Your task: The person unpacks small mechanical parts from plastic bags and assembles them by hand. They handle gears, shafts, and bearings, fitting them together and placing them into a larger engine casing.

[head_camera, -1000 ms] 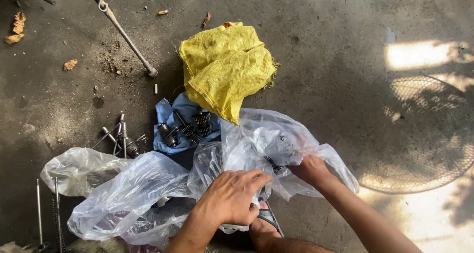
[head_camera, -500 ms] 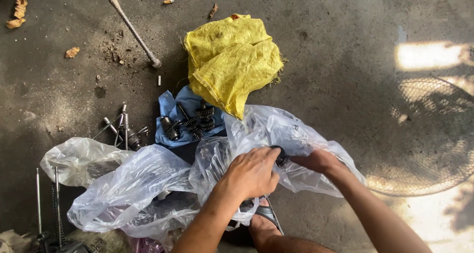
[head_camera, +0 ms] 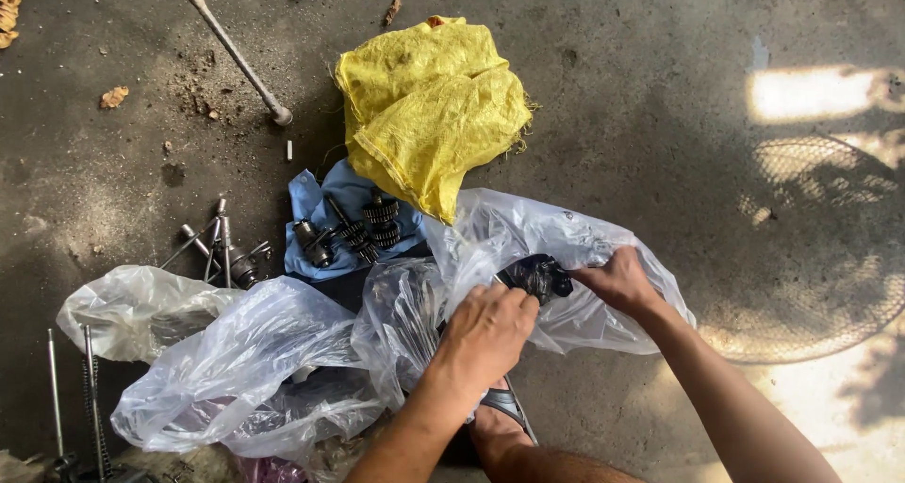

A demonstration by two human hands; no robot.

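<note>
Both the left hand [head_camera: 485, 327] and right hand [head_camera: 617, 280] grip a clear plastic bag [head_camera: 556, 247] around a dark part [head_camera: 537, 276], with the yellow sack [head_camera: 429, 106] and gears [head_camera: 363, 229] just behind.

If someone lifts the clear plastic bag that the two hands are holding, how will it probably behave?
The clear plastic bag will likely be floppy: it lies crumpled in soft folds. It is probably slippery, since the film looks glossy. The dark part between the left hand and right hand looks like metal, so it may drag the bag down.
</note>
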